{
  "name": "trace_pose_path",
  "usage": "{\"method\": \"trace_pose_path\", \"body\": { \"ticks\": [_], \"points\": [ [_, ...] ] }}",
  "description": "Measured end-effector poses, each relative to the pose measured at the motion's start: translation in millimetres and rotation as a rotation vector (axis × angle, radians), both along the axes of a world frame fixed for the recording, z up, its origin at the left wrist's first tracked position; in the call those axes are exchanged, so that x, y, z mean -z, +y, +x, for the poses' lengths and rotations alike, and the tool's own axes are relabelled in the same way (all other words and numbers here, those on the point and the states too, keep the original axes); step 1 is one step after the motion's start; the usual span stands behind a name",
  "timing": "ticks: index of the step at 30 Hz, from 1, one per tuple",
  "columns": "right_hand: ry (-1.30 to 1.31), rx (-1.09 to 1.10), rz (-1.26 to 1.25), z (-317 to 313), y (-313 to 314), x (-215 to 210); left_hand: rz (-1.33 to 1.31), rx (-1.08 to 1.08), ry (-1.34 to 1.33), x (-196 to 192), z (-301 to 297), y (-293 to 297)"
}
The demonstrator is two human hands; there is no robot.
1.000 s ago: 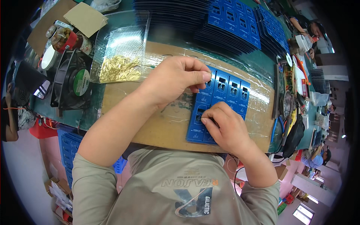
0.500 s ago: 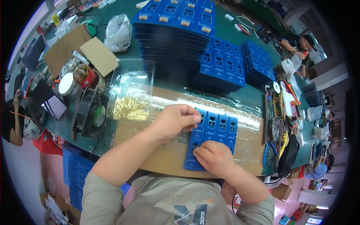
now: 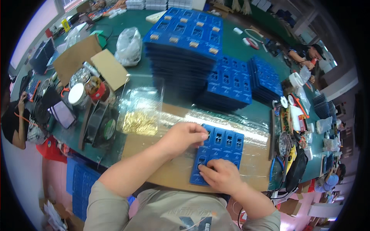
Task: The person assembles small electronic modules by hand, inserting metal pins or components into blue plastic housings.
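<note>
Resting on a blue tray (image 3: 223,148) on the counter (image 3: 246,115), left hand (image 3: 185,136) pinches its top edge; right hand (image 3: 221,175) presses flat, grip holding nothing

Stacks of blue trays (image 3: 185,50), clear box of gold parts (image 3: 140,111), cardboard pieces (image 3: 92,61), plastic bag (image 3: 129,46)

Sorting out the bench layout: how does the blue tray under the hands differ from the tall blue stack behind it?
The blue tray lies alone on the taped cardboard sheet; the tall blue stack stands on the green table. The tray is touched by the left hand and right hand; the stack is untouched. Both are blue with pockets.
</note>
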State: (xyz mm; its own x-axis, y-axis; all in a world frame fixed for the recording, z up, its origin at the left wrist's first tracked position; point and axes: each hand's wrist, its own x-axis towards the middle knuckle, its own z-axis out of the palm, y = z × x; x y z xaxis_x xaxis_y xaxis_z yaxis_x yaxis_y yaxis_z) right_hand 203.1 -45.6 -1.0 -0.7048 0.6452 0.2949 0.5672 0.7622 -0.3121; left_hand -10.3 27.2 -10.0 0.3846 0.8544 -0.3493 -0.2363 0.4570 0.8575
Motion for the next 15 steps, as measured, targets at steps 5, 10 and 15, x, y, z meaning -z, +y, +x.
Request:
{"method": "trace_pose_path", "body": {
  "ticks": [5, 10, 15],
  "points": [
    [-0.018, -0.024, -0.002, 0.7, -1.9, -2.9, 0.007, 0.021, -0.067, 6.2, -2.3, -2.2],
    [-0.08, -0.07, 0.002, 4.4, 0.6, -3.6, -0.017, -0.003, -0.014, 4.4, -3.3, 1.5],
    [-0.125, -0.121, 0.013, 7.9, 3.4, -7.0, -0.029, 0.028, -0.072, 7.2, -3.9, 0.6]
  ]
}}
